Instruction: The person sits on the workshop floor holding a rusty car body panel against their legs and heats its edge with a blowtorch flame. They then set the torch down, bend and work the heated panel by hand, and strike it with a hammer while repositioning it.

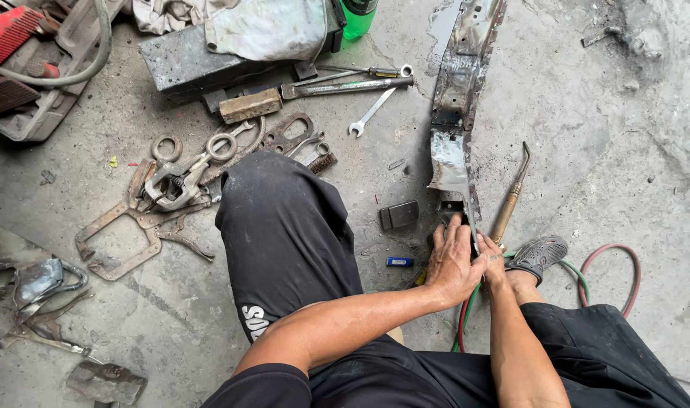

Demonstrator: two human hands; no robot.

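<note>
Both hands, left hand [452,261] and right hand [493,261], gripped the metal panel's [458,83] near end (torch [511,196] at three o'clock, clamps [171,189] at nine).

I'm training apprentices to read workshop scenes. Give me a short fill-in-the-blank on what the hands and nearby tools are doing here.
1. Both hands, the left hand and right hand, grip the near end of a long ____ panel.
2. The brass torch lies on the panel's ____ side.
3. The small lighter on the floor is ____.
4. The bottle at the top is ____.

Missing words: metal; right; blue; green
</note>
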